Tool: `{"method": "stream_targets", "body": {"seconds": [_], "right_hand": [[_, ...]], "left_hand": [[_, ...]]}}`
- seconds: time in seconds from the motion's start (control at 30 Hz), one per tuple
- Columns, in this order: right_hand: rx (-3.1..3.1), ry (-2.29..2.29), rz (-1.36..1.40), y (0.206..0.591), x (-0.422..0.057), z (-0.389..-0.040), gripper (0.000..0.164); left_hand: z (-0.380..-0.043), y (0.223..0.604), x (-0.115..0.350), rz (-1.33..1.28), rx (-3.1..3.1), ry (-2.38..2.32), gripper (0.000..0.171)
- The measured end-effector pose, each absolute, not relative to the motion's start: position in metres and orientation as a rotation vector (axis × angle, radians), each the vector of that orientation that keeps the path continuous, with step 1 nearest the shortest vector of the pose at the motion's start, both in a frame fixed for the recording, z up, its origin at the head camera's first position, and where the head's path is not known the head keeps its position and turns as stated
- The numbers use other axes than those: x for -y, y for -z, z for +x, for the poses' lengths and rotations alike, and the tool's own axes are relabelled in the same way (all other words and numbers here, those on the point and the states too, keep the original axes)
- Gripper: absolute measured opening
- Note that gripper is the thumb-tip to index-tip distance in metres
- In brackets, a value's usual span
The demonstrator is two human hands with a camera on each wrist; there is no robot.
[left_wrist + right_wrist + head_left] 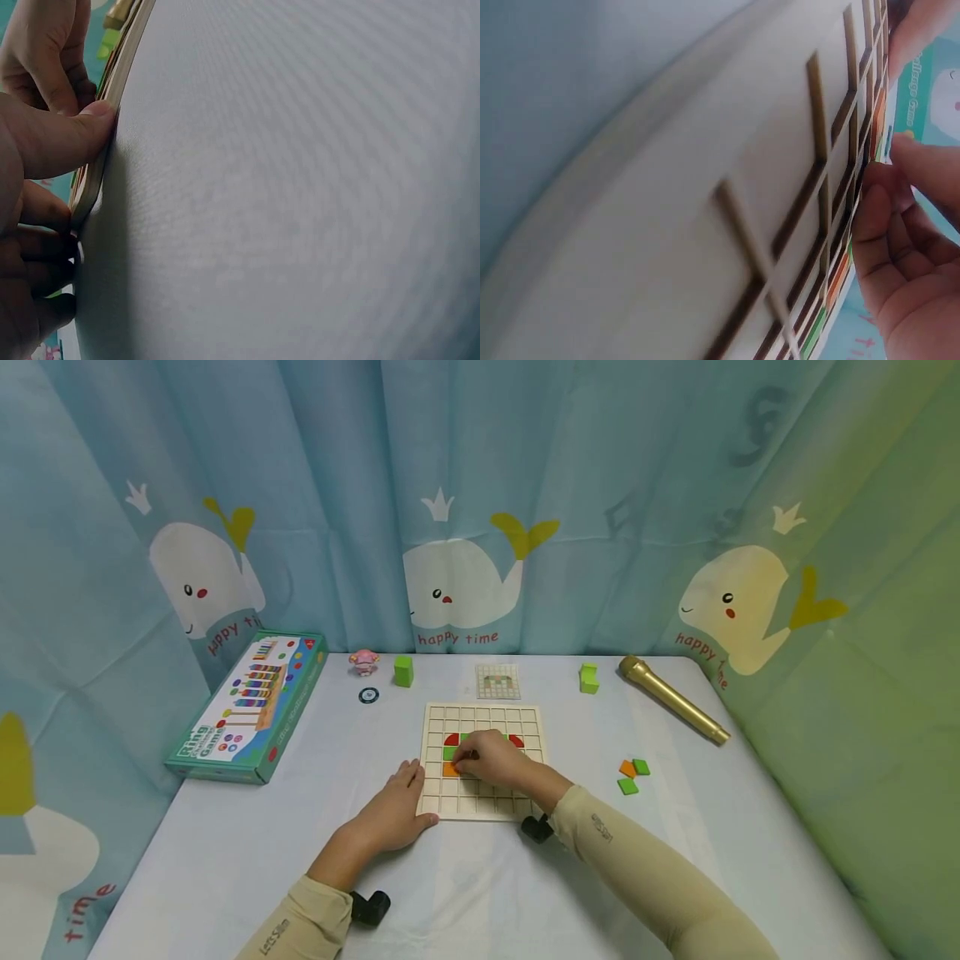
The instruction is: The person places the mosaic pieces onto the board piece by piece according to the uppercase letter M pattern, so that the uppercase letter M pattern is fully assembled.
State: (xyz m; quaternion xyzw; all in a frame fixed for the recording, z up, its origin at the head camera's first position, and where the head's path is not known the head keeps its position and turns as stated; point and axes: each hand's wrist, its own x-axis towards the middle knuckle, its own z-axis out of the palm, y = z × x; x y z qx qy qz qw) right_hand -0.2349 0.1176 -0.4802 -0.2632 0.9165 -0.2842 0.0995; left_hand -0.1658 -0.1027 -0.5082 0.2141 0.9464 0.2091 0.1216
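Note:
A pale wooden grid board [480,807] lies on the table, with red, green and orange pieces in some squares. My left hand [390,808] rests at its near left corner, fingers fairly straight along the left side and thumb [94,124] against the near edge. Over the board, my right hand [491,758] has its thumb and fingers curled together, pinching at the right edge of an orange tile [451,769] in a left-hand square. Above that tile sits a green tile [449,752], and a red quarter-round piece [452,740] is higher up. The right hand covers the board's middle squares.
A pattern card [498,682] lies beyond the board. Loose orange and green tiles [628,787] are at the right, near a gold microphone [675,700]. Green blocks [403,672], a pink figurine [364,662], a round disc [368,695] and a game box [251,710] stand around.

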Motion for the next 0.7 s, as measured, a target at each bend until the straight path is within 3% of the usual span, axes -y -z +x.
{"method": "stream_targets", "body": {"seconds": [0.7], "right_hand": [[-2.854,0.872,-0.595,0.469,-0.197,-0.23,0.009]], "left_hand": [[-0.163,0.506,0.1,0.588,-2.774,-0.604,0.085]]}}
